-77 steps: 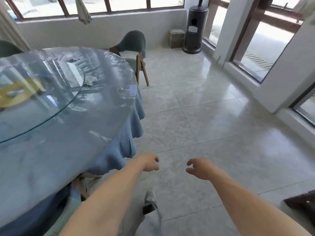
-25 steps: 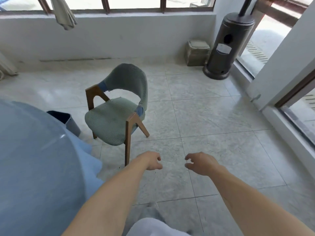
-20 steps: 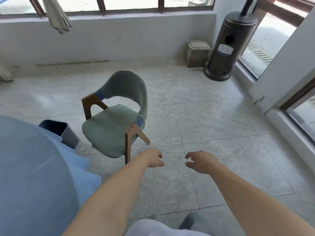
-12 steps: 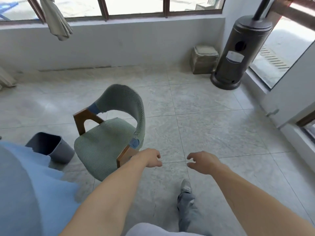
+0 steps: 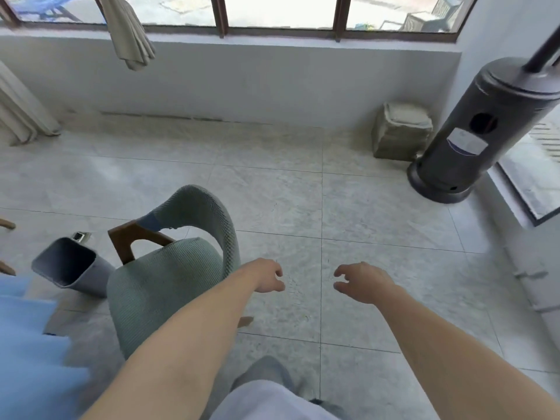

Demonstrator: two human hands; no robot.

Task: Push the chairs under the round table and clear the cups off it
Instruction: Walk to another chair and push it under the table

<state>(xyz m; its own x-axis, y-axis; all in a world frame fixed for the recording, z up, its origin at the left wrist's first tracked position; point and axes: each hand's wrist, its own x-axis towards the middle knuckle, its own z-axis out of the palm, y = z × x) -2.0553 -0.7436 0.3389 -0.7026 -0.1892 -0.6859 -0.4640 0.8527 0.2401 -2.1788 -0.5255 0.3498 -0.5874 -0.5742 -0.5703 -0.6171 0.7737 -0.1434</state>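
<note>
Two hands reach forward over the tiled floor (image 5: 378,213), side by side and apart from each other, both holding nothing. The left hand (image 5: 266,275) has its fingers loosely curled, relaxed; the right hand (image 5: 362,281) is the same, with the thumb and fingers slackly bent toward the left one. Neither touches anything.

One chair (image 5: 169,277) stands just to the left of the left hand and partly under the left forearm, which crosses over the near corner of its seat. It has a grey-green woven seat and a curved back of the same cloth, on a brown wooden frame. The curved back sits on the side nearest the left hand, close beside it but not touching as far as can be seen. The seat faces away to the left, toward the blue tablecloth (image 5: 27,353) that fills the lower left corner; the worktop itself is out of sight under that cloth. The right hand is farther from the chair, over bare tiles.

Left of the chair, a grey bin (image 5: 71,268) stands on the floor between the chair and the cloth's edge. By the far right wall stands a tall dark heater (image 5: 472,137), with a beige box-like thing (image 5: 401,130) just beside it. A tied curtain (image 5: 130,31) hangs at the window.
</note>
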